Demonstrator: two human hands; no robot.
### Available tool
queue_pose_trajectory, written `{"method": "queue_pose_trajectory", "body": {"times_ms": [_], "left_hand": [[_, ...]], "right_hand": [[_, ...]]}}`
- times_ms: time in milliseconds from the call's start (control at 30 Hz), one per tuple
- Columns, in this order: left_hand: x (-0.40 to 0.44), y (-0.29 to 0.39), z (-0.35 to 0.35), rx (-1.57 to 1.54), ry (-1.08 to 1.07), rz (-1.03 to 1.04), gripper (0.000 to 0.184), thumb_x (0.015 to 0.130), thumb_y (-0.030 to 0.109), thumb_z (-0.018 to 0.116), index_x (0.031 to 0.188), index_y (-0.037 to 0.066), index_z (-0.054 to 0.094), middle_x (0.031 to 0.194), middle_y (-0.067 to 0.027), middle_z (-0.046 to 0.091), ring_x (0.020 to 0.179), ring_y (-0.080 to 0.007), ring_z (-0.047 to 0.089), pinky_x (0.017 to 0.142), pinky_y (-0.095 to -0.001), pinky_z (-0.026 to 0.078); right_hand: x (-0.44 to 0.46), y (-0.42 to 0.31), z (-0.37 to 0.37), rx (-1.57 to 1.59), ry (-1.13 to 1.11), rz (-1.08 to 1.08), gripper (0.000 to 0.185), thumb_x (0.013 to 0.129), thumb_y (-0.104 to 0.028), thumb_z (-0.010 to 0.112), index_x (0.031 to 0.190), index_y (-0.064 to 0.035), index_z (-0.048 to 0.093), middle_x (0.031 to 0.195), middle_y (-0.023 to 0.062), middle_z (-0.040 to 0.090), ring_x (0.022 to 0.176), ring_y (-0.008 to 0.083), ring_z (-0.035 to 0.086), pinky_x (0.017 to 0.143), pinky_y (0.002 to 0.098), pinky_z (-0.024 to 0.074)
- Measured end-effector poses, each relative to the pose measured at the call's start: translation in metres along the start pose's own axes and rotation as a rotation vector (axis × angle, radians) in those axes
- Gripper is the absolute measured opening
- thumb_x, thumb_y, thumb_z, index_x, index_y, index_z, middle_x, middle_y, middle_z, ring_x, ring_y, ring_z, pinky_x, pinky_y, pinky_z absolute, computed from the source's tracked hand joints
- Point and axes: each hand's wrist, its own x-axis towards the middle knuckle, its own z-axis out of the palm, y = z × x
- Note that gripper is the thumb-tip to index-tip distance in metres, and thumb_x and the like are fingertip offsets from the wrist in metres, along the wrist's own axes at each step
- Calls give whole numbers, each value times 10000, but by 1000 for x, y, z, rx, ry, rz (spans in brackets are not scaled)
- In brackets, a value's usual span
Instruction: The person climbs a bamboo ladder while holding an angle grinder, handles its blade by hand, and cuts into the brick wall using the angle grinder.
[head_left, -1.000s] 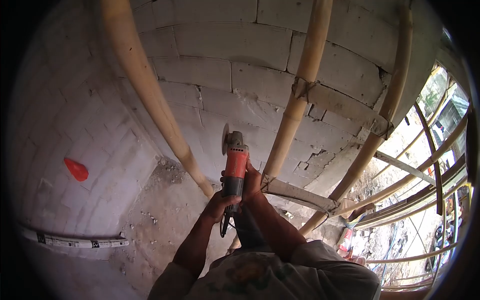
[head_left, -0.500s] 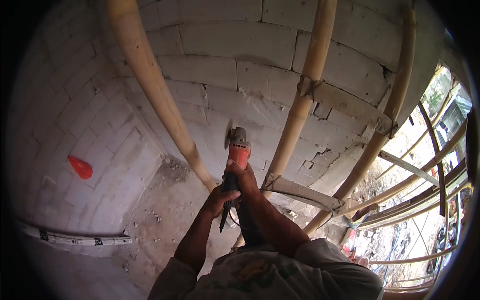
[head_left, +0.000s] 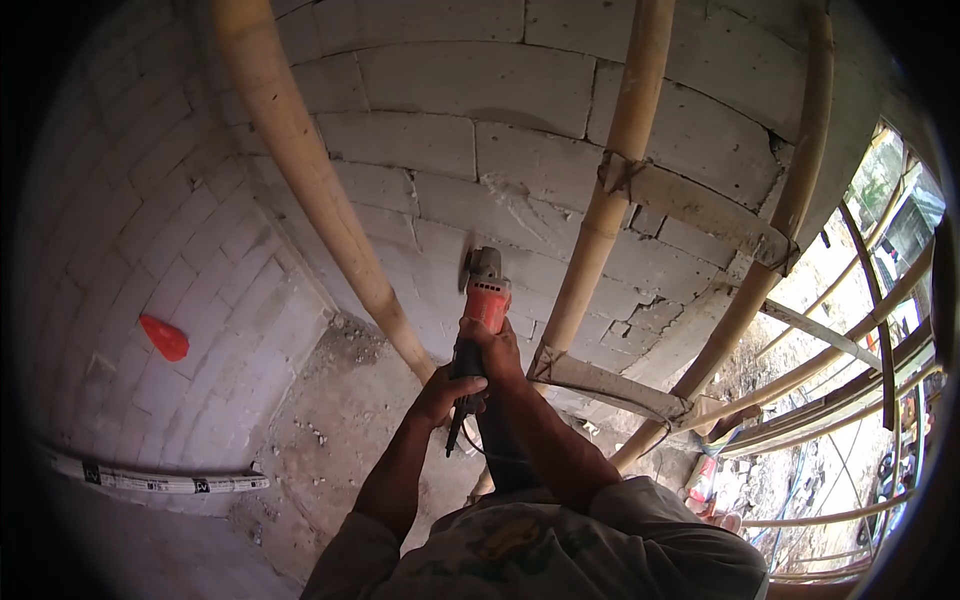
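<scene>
A red and black angle grinder (head_left: 487, 303) is held in both hands in front of the block wall (head_left: 420, 75). Its disc (head_left: 468, 262), at the upper left of the grinder's head, looks blurred and is near the wall; whether it touches cannot be told. My right hand (head_left: 497, 350) wraps round the red and black body. Lower down and to the left, my left hand (head_left: 438, 393) grips the black rear end, where a cord hangs down.
Bamboo poles (head_left: 320, 190) stand left and right of the grinder, with lashed wooden crosspieces (head_left: 610, 385) at the right. A red object (head_left: 164, 338) lies against the left wall. A white printed strip (head_left: 165, 482) is at lower left. Rubble is scattered on the floor (head_left: 330, 420).
My right hand has moved further round the grinder's body. The disc has gone from sharply seen to blurred. The grinder sits slightly further right in the view, and the whole view has shifted a little.
</scene>
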Motion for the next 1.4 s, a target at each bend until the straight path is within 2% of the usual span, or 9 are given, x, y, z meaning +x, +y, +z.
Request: {"method": "queue_pose_trajectory", "body": {"times_ms": [367,467,567,667,767,867,1167,1267,1400], "left_hand": [[12,4,6,34,-1,6,425,810,314,742,1075,7,617,869,-96,670,741,-206,680,690,-341,567],[13,3,11,25,30,0,441,809,308,748,1093,1,610,868,-102,668,729,-210,681,681,-344,574],[15,-1,14,-4,36,14,444,817,299,742,1110,-5,604,873,-108,669,715,-211,681,672,-342,580],[14,-4,18,-44,29,37,427,835,281,723,1122,-10,599,881,-110,671,711,-213,684,667,-339,587],[14,-4,17,-88,26,44,409,852,266,699,1134,-12,596,884,-109,673,710,-215,689,661,-335,588],[15,-1,20,-109,33,63,410,853,269,695,1135,-11,595,873,-101,673,696,-204,685,649,-326,579],[14,10,31,-131,47,94,445,822,285,720,1142,4,593,848,-75,666,673,-171,671,622,-303,550],[16,12,36,-95,50,128,429,827,278,714,1136,3,599,851,-78,670,683,-173,674,623,-306,553],[15,27,45,-15,83,137,404,833,272,707,1109,-5,607,853,-81,675,697,-174,674,622,-315,558]], "right_hand": [[7,-14,-7,-23,-19,-5,465,759,-321,782,1057,-31,572,875,73,639,751,154,617,680,313,509],[12,-9,-10,-47,7,-15,366,807,-251,731,1040,-36,548,818,77,635,686,171,633,649,316,538],[8,-16,-13,-74,2,5,443,775,-304,774,1057,-18,587,895,78,642,771,162,625,691,312,512],[6,-23,-14,-266,55,38,590,782,-315,783,1190,18,518,914,111,637,802,182,637,731,309,520],[-3,-31,-2,-220,148,-79,757,796,-309,793,1324,45,381,923,157,634,834,202,647,740,311,529],[-7,-29,2,-67,113,-227,836,819,-278,791,1396,35,272,926,186,633,830,208,653,715,314,535],[-17,-53,5,-297,238,-309,713,837,-275,786,1361,-14,380,892,163,662,771,205,671,682,328,543],[-10,-57,-4,-381,181,-280,756,841,-344,794,1357,12,372,965,206,667,835,222,679,716,328,551],[-9,-63,-2,-259,194,-266,715,836,-361,800,1307,15,416,1009,213,664,867,234,681,723,331,555]]}}
